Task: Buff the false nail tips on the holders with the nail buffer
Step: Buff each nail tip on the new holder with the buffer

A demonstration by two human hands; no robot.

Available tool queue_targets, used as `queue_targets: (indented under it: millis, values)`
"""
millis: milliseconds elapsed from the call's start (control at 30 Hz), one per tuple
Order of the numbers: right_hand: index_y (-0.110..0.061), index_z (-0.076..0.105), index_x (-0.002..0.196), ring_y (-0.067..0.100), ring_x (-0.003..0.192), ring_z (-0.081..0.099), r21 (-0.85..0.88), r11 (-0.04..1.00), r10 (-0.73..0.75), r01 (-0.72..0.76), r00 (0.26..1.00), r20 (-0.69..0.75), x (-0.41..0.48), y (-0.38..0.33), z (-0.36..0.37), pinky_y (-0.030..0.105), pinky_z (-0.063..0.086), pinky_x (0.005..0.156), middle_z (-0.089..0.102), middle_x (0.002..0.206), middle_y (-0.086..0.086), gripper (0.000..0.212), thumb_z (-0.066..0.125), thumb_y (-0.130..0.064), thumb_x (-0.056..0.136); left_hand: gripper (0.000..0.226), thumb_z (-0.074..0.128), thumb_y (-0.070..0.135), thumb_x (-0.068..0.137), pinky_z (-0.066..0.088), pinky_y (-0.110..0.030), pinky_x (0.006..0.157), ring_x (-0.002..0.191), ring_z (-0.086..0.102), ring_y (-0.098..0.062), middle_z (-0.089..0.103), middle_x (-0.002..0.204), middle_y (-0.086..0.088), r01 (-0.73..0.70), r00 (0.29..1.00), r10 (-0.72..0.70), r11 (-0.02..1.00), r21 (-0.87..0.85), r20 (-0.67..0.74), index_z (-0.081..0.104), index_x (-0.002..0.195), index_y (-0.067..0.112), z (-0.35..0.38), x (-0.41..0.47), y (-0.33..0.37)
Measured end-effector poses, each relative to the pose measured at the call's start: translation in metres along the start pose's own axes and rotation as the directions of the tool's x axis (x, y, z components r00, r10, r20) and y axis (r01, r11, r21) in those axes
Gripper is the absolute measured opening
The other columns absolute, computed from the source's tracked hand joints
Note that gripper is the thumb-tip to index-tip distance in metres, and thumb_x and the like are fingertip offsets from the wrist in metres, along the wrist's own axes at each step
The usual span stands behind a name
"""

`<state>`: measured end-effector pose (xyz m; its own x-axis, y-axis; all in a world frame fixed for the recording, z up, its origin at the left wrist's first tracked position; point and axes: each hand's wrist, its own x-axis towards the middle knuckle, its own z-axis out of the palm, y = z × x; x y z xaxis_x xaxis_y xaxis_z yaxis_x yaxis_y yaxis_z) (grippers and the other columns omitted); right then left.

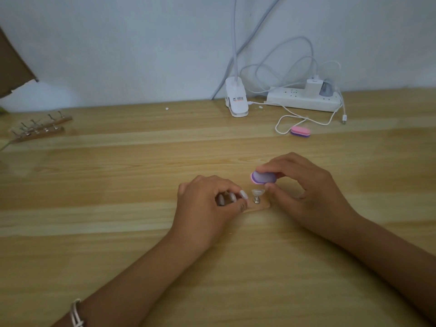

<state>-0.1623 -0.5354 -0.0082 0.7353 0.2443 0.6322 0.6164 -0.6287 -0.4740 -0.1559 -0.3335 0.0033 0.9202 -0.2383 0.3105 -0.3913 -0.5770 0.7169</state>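
A small wooden holder strip [262,206] lies on the table in front of me with a clear false nail tip [257,192] on a metal stand at its right end. My left hand [207,204] curls over the strip's left part and grips it, hiding the other stands. My right hand [304,185] pinches a purple and pink nail buffer [263,178] between thumb and fingers, just above and a little right of the clear tip. Whether the buffer touches the tip I cannot tell.
A second pink and purple buffer [300,131] lies further back on the right beside white cables. A white power strip [304,99] and a lamp clip [236,100] stand by the wall. Two more wooden holder strips [37,128] with stands lie at the far left.
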Motion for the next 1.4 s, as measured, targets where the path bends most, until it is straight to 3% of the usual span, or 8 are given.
queue_targets:
  millis: [200, 533, 833, 1000, 1133, 1267, 1333, 1400]
  values:
    - [-0.006, 0.072, 0.111, 0.011, 0.096, 0.065, -0.001, 1.000, -0.002, 0.002, 1.000, -0.002, 0.000, -0.001, -0.002, 0.024, 0.051, 0.089, 0.066, 0.104, 0.000, 0.035, 0.074, 0.010, 0.081, 0.020, 0.082, 0.044, 0.062, 0.044, -0.047, 0.084, 0.079, 0.054, -0.007, 0.062, 0.076, 0.017, -0.009, 1.000, 0.009, 0.999, 0.036, 0.009, 0.069, 0.074, 0.035, -0.002, -0.001, 0.000]
    - [-0.010, 0.070, 0.111, 0.012, 0.096, 0.063, 0.030, 0.999, 0.007, -0.010, 0.995, 0.101, 0.000, 0.000, -0.001, 0.033, 0.052, 0.084, 0.065, 0.103, -0.003, 0.033, 0.071, 0.007, 0.083, 0.017, 0.081, 0.030, 0.070, 0.042, -0.043, 0.087, 0.083, 0.054, -0.007, 0.061, 0.085, 0.013, -0.023, 0.999, 0.021, 0.998, 0.051, 0.043, 0.065, 0.077, 0.034, -0.002, -0.002, 0.002]
    - [-0.009, 0.070, 0.111, 0.008, 0.098, 0.063, 0.048, 0.998, -0.037, 0.029, 0.984, 0.173, -0.002, -0.001, -0.001, 0.030, 0.052, 0.085, 0.066, 0.105, -0.004, 0.033, 0.073, 0.007, 0.082, 0.005, 0.066, 0.037, 0.076, 0.036, -0.032, 0.084, 0.074, 0.050, 0.002, 0.057, 0.073, 0.017, -0.144, 0.982, 0.119, 0.974, 0.174, 0.147, 0.062, 0.076, 0.041, -0.009, -0.003, 0.003]
    - [-0.012, 0.071, 0.111, 0.009, 0.098, 0.063, 0.017, 1.000, -0.007, 0.004, 0.984, 0.180, -0.001, -0.001, -0.001, 0.030, 0.052, 0.085, 0.065, 0.105, -0.007, 0.031, 0.072, 0.002, 0.084, 0.015, 0.054, 0.056, 0.070, 0.031, -0.038, 0.104, 0.076, 0.050, 0.003, 0.055, 0.072, 0.018, -0.161, 0.980, 0.125, 0.955, 0.249, 0.156, 0.056, 0.073, 0.042, -0.011, -0.005, 0.002]
    - [-0.015, 0.070, 0.110, 0.011, 0.097, 0.062, 0.003, 1.000, -0.004, 0.004, 0.976, 0.218, -0.002, -0.002, 0.000, 0.035, 0.052, 0.084, 0.064, 0.105, -0.009, 0.030, 0.069, -0.001, 0.084, 0.029, 0.053, 0.060, 0.070, 0.019, -0.041, 0.115, 0.087, 0.055, 0.002, 0.059, 0.084, 0.019, -0.186, 0.980, 0.158, 0.944, 0.273, 0.122, 0.066, 0.076, 0.035, -0.003, -0.004, 0.004]
    - [-0.016, 0.069, 0.111, 0.011, 0.098, 0.061, -0.021, 1.000, 0.000, 0.005, 0.972, 0.237, -0.001, -0.002, 0.001, 0.034, 0.051, 0.085, 0.063, 0.106, -0.009, 0.030, 0.069, -0.002, 0.084, 0.014, 0.069, 0.044, 0.072, 0.035, -0.029, 0.098, 0.080, 0.057, -0.006, 0.059, 0.082, 0.016, -0.254, 0.967, 0.242, 0.936, 0.245, 0.078, 0.069, 0.074, 0.030, 0.000, -0.002, 0.004]
    - [-0.016, 0.069, 0.111, 0.010, 0.098, 0.061, -0.028, 1.000, -0.006, 0.014, 0.970, 0.242, 0.000, -0.003, 0.002, 0.031, 0.049, 0.085, 0.063, 0.106, -0.009, 0.030, 0.068, -0.004, 0.084, 0.013, 0.066, 0.042, 0.075, 0.036, -0.026, 0.087, 0.078, 0.055, -0.008, 0.058, 0.082, 0.015, -0.307, 0.952, 0.301, 0.918, 0.253, 0.063, 0.069, 0.076, 0.029, 0.002, -0.002, 0.003]
    - [-0.017, 0.069, 0.111, 0.009, 0.097, 0.060, -0.037, 0.999, -0.013, 0.022, 0.970, 0.241, -0.001, -0.003, 0.002, 0.028, 0.048, 0.085, 0.062, 0.106, -0.010, 0.028, 0.066, -0.007, 0.084, 0.011, 0.061, 0.037, 0.077, 0.036, -0.031, 0.089, 0.077, 0.054, -0.008, 0.057, 0.082, 0.014, -0.366, 0.929, 0.367, 0.890, 0.273, 0.049, 0.069, 0.077, 0.029, 0.005, -0.003, 0.002]
